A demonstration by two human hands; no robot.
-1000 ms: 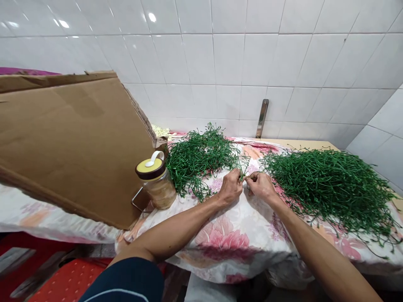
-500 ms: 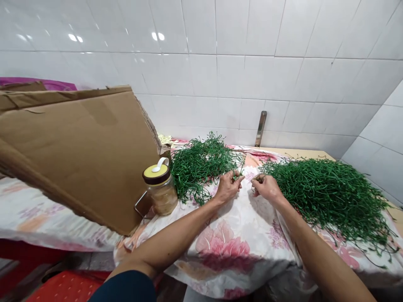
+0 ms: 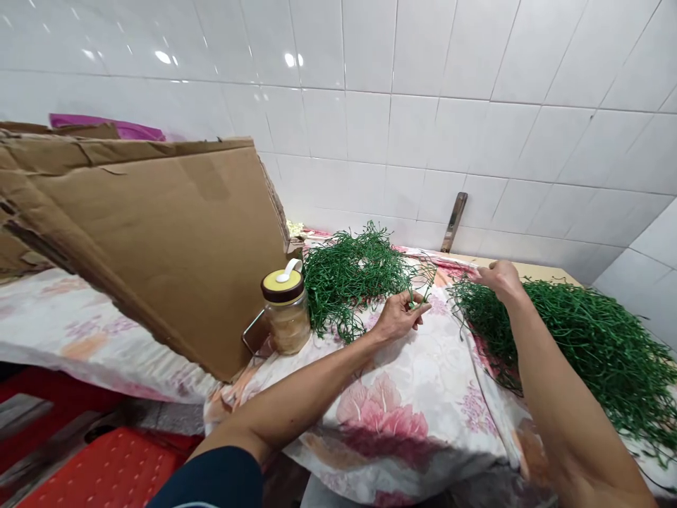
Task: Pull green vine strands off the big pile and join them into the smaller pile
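Observation:
Two heaps of thin green plastic stems lie on a floral cloth (image 3: 412, 395). My left hand (image 3: 399, 315) rests at the edge of the smaller left heap (image 3: 354, 271), thumb and fingers pinched on a green stem (image 3: 426, 279) that rises from it. My right hand (image 3: 497, 276) is lifted over the near end of the bigger right heap (image 3: 592, 346); its fingers curl down and their tips are hidden, so what they hold I cannot make out.
A glass jar (image 3: 286, 316) with a yellow lid stands left of the small heap. A big cardboard sheet (image 3: 159, 233) leans at the left. A metal bar (image 3: 454, 221) leans on the tiled wall. A red stool (image 3: 106, 473) is below left.
My hands were together between the heaps; now they have parted. My right hand rose and moved back-right over the big heap. The camera turned slightly left.

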